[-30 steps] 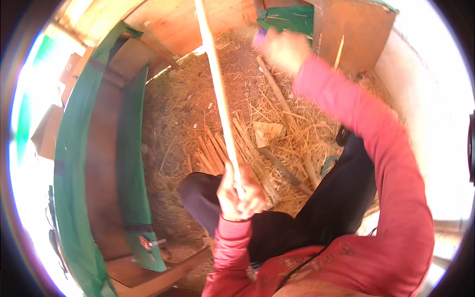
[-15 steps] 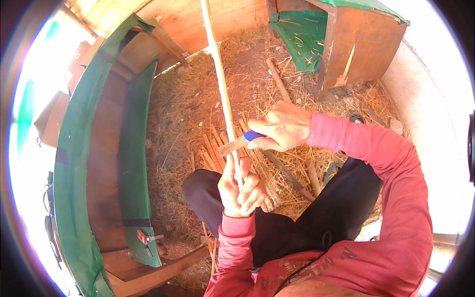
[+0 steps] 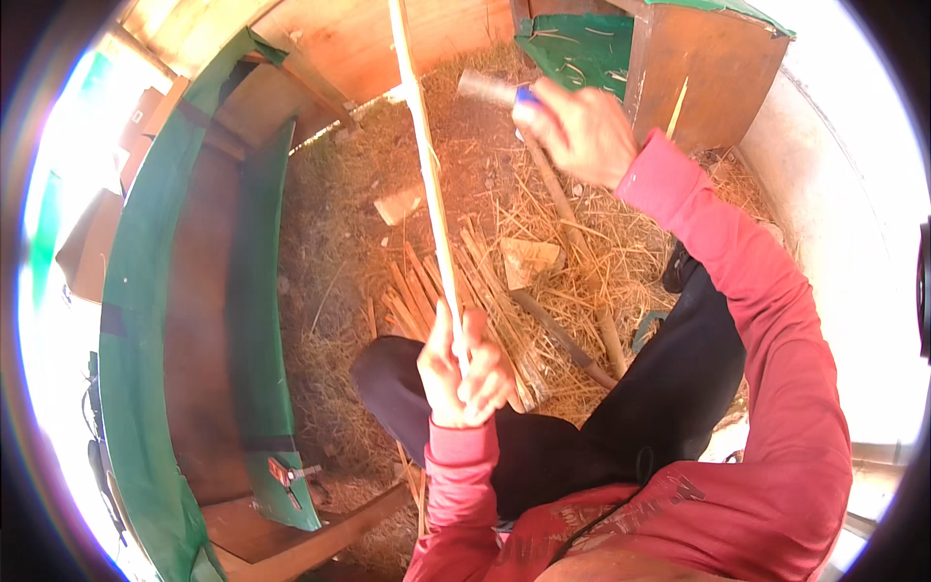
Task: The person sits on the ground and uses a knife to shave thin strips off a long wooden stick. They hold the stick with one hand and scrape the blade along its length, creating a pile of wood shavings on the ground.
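Note:
My left hand [image 3: 465,378] is closed round the lower end of a long, thin, pale wooden stick [image 3: 425,160]. The stick slants upward and away, past the top edge of the view. My right hand [image 3: 587,136] grips the blue handle of a knife [image 3: 493,89]. Motion blurs its blade, which points left, to the right of the stick and apart from it. Under the stick, a bundle of split wooden strips [image 3: 412,296] lies on the straw-strewn ground between my bent legs.
A darker blade-like piece [image 3: 562,339] and a round pole [image 3: 555,184] lie on the straw. A green-lined wooden trough [image 3: 267,291] runs along the left, with a small red tool [image 3: 281,472] on it. A wooden box [image 3: 713,78] stands far right.
My right hand has swung the knife up and away from the stick, where its blade lay just above my left hand. The left hand keeps its hold on the stick.

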A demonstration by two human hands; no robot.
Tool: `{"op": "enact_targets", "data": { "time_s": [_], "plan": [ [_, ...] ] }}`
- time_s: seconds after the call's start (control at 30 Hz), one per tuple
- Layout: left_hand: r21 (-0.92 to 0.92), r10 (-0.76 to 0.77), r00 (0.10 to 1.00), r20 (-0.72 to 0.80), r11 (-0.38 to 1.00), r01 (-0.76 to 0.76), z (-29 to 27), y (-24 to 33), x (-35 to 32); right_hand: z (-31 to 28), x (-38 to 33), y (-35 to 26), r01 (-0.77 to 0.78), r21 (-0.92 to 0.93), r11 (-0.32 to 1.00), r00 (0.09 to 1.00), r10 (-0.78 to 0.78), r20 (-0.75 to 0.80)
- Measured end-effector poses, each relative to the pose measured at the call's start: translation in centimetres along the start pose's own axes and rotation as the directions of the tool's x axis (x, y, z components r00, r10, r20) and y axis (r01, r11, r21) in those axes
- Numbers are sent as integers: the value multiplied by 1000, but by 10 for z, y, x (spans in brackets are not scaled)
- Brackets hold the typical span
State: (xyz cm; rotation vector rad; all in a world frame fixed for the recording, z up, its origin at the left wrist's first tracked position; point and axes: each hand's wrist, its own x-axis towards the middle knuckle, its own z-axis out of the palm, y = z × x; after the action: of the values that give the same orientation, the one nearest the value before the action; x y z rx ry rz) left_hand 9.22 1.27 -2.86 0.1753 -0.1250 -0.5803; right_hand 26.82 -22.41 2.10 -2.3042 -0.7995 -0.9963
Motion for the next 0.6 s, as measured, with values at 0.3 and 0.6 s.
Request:
{"op": "enact_targets", "data": {
  "time_s": [0.3,0.6],
  "plan": [
    [54,-6,999,-39,999,8,-2,-2,3,17,-46,-69,259,331,908,841,-380,385],
    [112,-81,996,-36,990,84,-7,2,-1,23,-38,-65,325,209,922,868,-379,322]
  ]
}}
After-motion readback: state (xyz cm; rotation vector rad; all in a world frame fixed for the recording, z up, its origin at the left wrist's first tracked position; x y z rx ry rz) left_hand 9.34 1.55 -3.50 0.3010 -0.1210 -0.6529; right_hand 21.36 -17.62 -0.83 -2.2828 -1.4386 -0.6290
